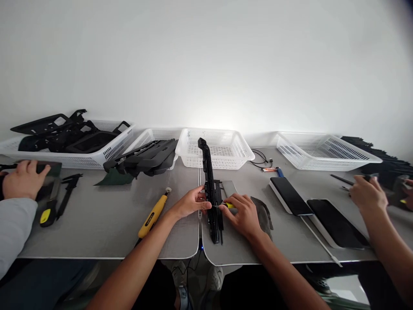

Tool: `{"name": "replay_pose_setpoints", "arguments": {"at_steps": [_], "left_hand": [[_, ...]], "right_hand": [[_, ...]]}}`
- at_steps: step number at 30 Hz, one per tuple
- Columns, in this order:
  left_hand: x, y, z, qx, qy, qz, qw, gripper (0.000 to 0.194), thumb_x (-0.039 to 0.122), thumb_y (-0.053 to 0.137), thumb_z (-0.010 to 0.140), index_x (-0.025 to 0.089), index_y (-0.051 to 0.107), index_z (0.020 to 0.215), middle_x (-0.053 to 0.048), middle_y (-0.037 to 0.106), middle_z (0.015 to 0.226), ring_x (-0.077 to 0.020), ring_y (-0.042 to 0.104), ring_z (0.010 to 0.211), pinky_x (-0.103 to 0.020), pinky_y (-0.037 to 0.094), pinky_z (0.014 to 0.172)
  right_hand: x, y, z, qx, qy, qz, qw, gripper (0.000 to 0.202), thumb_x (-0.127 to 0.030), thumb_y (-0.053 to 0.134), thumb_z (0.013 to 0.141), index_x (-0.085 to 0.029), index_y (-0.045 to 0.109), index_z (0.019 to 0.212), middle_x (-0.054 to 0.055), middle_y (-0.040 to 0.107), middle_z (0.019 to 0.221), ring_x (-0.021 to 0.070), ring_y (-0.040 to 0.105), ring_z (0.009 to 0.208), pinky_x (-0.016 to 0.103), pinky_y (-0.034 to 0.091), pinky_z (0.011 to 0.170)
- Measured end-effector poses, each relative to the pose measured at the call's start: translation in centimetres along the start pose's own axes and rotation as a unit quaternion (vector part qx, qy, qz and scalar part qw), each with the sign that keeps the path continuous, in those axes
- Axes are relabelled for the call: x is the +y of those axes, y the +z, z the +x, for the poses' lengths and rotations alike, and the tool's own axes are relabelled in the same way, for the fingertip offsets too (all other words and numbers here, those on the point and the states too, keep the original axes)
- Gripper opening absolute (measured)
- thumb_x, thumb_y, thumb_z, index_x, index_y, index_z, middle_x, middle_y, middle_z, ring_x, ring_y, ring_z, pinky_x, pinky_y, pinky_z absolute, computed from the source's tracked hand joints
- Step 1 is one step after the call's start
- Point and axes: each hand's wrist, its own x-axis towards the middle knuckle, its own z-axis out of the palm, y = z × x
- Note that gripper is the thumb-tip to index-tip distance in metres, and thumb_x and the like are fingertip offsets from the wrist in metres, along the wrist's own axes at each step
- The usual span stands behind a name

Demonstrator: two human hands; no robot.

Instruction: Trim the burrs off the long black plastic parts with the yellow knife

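My left hand is closed on a long, narrow black plastic part, with the thumb and fingers at its left edge near the middle. The part stands lengthwise away from me over the table, its far end raised. My right hand grips a yellow-handled knife, its thin metal tip pointing left against the part by my left thumb. Behind the part lies a dark caliper, partly hidden. A grey cloth is under and beside my right hand.
White baskets line the wall; one bears dark panels. A yellow rotary tool lies to my left, two phone-like slabs to my right. Co-workers' hands are at both sides.
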Motion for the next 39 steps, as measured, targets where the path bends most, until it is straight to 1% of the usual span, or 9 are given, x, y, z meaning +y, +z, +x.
{"name": "replay_pose_setpoints", "arguments": {"at_steps": [3,7,12,15,18,22,29,34,39], "left_hand": [[0.05,0.02,-0.11,0.007,0.001,-0.001,1.0,0.085,0.054,0.094,0.069,0.019,0.059,0.137,-0.006,0.066,0.104,-0.0172,0.066,0.079,-0.026,0.056,0.061],[0.04,0.04,-0.25,0.014,0.003,-0.006,1.0,0.087,0.054,0.093,0.071,0.02,0.055,0.142,-0.007,0.066,0.107,-0.017,0.067,0.079,-0.025,0.056,0.06],[0.23,-0.08,-0.25,-0.005,0.02,0.0,1.0,0.082,0.054,0.088,0.078,0.021,0.054,0.145,-0.009,0.068,0.113,-0.0176,0.069,0.079,-0.027,0.058,0.062],[0.51,-0.14,-0.3,-0.013,0.024,0.002,1.0,0.078,0.053,0.084,0.083,0.022,0.052,0.148,-0.01,0.069,0.117,-0.0176,0.07,0.078,-0.027,0.058,0.062],[0.69,-0.13,-0.43,-0.012,0.022,0.003,1.0,0.076,0.051,0.083,0.084,0.021,0.053,0.147,-0.01,0.071,0.115,-0.017,0.07,0.077,-0.026,0.057,0.062],[0.69,-0.08,-0.5,-0.004,0.021,0.004,1.0,0.074,0.051,0.084,0.083,0.02,0.055,0.145,-0.007,0.071,0.11,-0.0158,0.068,0.076,-0.025,0.056,0.062],[0.9,-0.07,-0.53,-0.013,0.023,0.014,1.0,0.072,0.051,0.08,0.086,0.021,0.054,0.147,-0.009,0.071,0.115,-0.0176,0.069,0.078,-0.027,0.057,0.065],[0.9,-0.17,-0.51,-0.013,0.023,0.006,1.0,0.064,0.048,0.077,0.088,0.021,0.059,0.143,-0.007,0.071,0.109,-0.0162,0.066,0.077,-0.026,0.054,0.064],[0.85,-0.21,-0.47,-0.009,0.023,0.007,1.0,0.052,0.048,0.078,0.087,0.018,0.069,0.129,-0.005,0.069,0.102,-0.0168,0.063,0.08,-0.027,0.053,0.065]], "right_hand": [[-0.1,-0.03,0.07,-0.004,-0.01,0.004,1.0,0.036,-0.05,0.057,0.106,-0.021,0.072,0.091,0.004,0.072,0.086,0.0173,0.063,0.077,0.033,0.04,0.078],[-0.08,-0.02,0.12,-0.017,-0.016,0.013,1.0,0.038,-0.05,0.054,0.107,-0.022,0.071,0.088,0.003,0.072,0.085,0.0161,0.062,0.074,0.032,0.04,0.077],[-0.05,-0.06,0.06,-0.011,-0.027,0.016,0.999,0.035,-0.047,0.057,0.105,-0.021,0.071,0.086,0.003,0.072,0.083,0.0156,0.062,0.074,0.032,0.039,0.077],[-0.1,-0.08,0.09,-0.009,-0.01,0.005,1.0,0.034,-0.047,0.058,0.105,-0.021,0.072,0.087,0.003,0.071,0.084,0.016,0.062,0.074,0.032,0.04,0.078],[-0.16,-0.12,0.14,-0.018,0.011,0.0,1.0,0.034,-0.048,0.057,0.105,-0.022,0.073,0.09,0.004,0.072,0.085,0.0168,0.063,0.076,0.032,0.04,0.079],[-0.2,-0.15,0.15,-0.038,0.004,0.014,0.999,0.039,-0.05,0.054,0.106,-0.022,0.072,0.087,0.004,0.072,0.085,0.0167,0.063,0.076,0.033,0.041,0.079],[-0.15,-0.08,0.09,-0.028,0.008,0.006,1.0,0.037,-0.05,0.055,0.105,-0.022,0.071,0.087,0.004,0.071,0.085,0.0165,0.062,0.075,0.033,0.039,0.079],[-0.06,-0.09,0.08,-0.02,0.002,0.011,1.0,0.035,-0.049,0.057,0.105,-0.022,0.072,0.088,0.003,0.072,0.086,0.0165,0.063,0.077,0.032,0.04,0.08],[-0.12,0.0,0.13,-0.025,0.015,-0.006,1.0,0.032,-0.046,0.06,0.104,-0.022,0.072,0.087,0.002,0.072,0.085,0.0158,0.063,0.074,0.032,0.041,0.079]]}}
